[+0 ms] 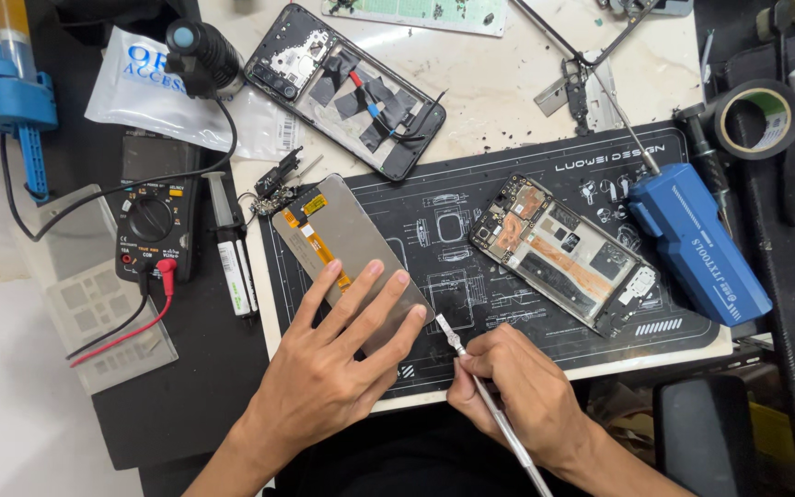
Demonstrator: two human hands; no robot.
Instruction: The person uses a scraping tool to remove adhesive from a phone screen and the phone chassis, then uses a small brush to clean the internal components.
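A grey phone screen panel [342, 230] with an orange flex cable lies face down on a black work mat [508, 166]. My left hand [338, 359] presses flat on its near end, fingers spread. My right hand [508, 391] grips a thin metal tool [471, 373]; its flat tip touches the panel's near right corner. An opened phone body [558, 253] with exposed boards lies on the mat to the right, apart from both hands.
A second opened phone frame [347, 87] lies at the back. A black multimeter [154, 221] with red and black leads sits left. A blue tool [697, 239] and a tape roll [752, 120] stand right. A syringe [232, 258] lies by the mat.
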